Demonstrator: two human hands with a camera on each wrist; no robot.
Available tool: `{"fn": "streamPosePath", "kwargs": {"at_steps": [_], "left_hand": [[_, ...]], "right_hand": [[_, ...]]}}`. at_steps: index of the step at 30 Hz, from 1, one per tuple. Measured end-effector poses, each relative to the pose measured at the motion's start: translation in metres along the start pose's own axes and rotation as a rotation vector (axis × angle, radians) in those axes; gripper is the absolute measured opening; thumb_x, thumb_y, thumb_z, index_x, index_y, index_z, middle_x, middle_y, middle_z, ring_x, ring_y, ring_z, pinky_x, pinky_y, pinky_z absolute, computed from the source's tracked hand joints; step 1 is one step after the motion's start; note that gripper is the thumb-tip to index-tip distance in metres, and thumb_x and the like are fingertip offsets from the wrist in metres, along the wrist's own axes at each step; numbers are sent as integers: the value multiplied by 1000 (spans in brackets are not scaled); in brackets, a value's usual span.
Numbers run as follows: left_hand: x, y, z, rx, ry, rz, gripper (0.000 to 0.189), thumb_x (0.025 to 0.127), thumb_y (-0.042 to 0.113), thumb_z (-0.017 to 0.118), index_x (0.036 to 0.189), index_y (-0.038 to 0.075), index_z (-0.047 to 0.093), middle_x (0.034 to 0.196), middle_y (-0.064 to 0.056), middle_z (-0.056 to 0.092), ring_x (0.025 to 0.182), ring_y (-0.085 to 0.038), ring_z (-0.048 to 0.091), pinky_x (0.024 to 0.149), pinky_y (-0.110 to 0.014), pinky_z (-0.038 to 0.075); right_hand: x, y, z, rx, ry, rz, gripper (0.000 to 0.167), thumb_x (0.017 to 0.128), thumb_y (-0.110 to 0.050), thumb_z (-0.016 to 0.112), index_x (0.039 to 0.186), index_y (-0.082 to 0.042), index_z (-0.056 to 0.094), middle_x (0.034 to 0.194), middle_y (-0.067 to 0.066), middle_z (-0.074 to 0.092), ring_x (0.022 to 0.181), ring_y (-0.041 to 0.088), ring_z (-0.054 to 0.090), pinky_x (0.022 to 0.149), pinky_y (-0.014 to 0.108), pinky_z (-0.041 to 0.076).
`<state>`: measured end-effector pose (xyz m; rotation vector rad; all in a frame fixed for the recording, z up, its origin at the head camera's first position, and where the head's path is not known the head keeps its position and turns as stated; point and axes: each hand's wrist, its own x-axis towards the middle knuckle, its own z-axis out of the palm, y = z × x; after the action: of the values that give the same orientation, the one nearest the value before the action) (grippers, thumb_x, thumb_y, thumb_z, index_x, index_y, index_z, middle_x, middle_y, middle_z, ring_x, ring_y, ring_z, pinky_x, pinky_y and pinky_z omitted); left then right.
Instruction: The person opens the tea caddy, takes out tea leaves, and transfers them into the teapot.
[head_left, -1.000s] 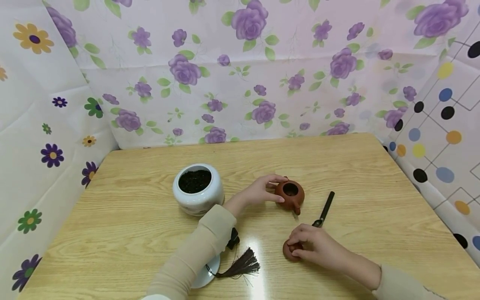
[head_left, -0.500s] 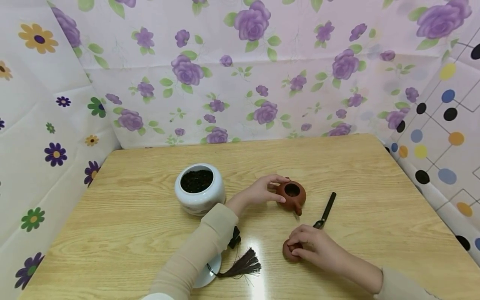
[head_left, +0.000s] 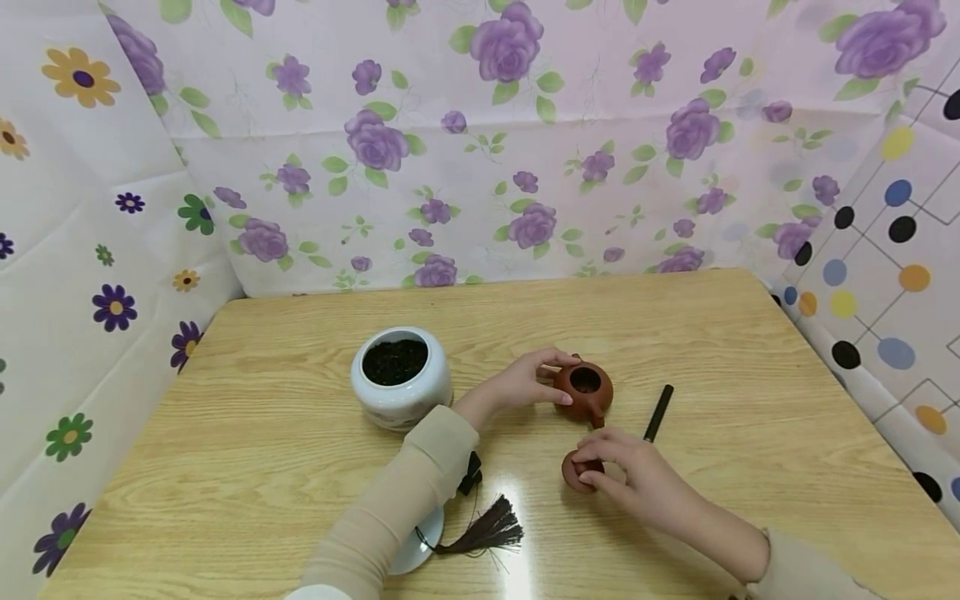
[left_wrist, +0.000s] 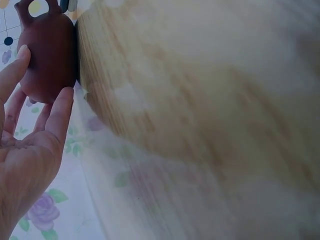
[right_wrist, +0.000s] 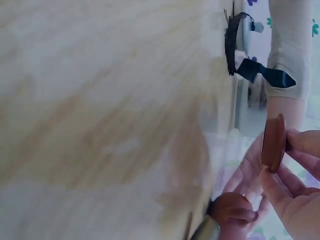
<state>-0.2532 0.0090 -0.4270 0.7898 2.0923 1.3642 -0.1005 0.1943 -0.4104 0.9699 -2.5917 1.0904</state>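
Observation:
A small reddish-brown teapot (head_left: 581, 407) stands uncovered on the table, its dark round opening facing up. My left hand (head_left: 521, 383) holds it from the left side; in the left wrist view, the thumb and fingers (left_wrist: 61, 107) lie against opposite sides of its body. My right hand (head_left: 637, 483) pinches a round lid (head_left: 573, 478) of the same clay by its knob. That lid is raised off the table, just in front of the teapot's spout. The right wrist view shows the lid (right_wrist: 273, 145) edge-on, with fingertips at its rim and knob.
A white jar (head_left: 401, 402) full of dark leafy bits stands left of the teapot. Partly under the left sleeve lie a white disc (head_left: 414, 552), a brown tassel (head_left: 491, 527) and a black bow (head_left: 471, 475). A black-handled tool (head_left: 659, 412) lies behind the right hand, partly hidden.
My right hand has lifted the lid from the table and moved it slightly away from me, closer to the teapot. The left hand stays on the teapot.

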Motion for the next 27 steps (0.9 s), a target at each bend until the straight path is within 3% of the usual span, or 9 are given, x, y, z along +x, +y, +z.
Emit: {"fn": "streamPosePath", "kwargs": {"at_steps": [6,12,21,27], "left_hand": [[-1,0,0,4,-7,9,53,86,7,69,135,11,50,140,-8,47,127,-30,48,102,-36,47],[0,-1,-1,2,-16,19,52,87,7,69,135,12,50,141,-8,46,127,-31,48,103,-37,46],[0,-1,-2,-2,-28,21,52,88,4,66,137,12,49,142,-9,45,128,-32,48,101,-36,47],[-1,-2,-3,1,-34,26,51,90,0,62,138,11,47,144,-9,43,129,-31,47,103,-38,46]], "right_hand": [[9,-5,-4,-70,82,42,25,78,2,73,98,-14,71,102,-1,64,90,15,62,69,29,56],[18,-6,-7,-137,177,64,24,75,3,76,94,-10,71,99,2,65,90,19,63,72,32,58],[32,1,-10,-138,217,104,21,78,4,74,96,-5,71,100,9,66,93,26,64,71,41,58],[40,10,-10,-117,243,153,20,80,3,72,98,-4,71,102,11,66,88,25,63,63,35,55]]}}
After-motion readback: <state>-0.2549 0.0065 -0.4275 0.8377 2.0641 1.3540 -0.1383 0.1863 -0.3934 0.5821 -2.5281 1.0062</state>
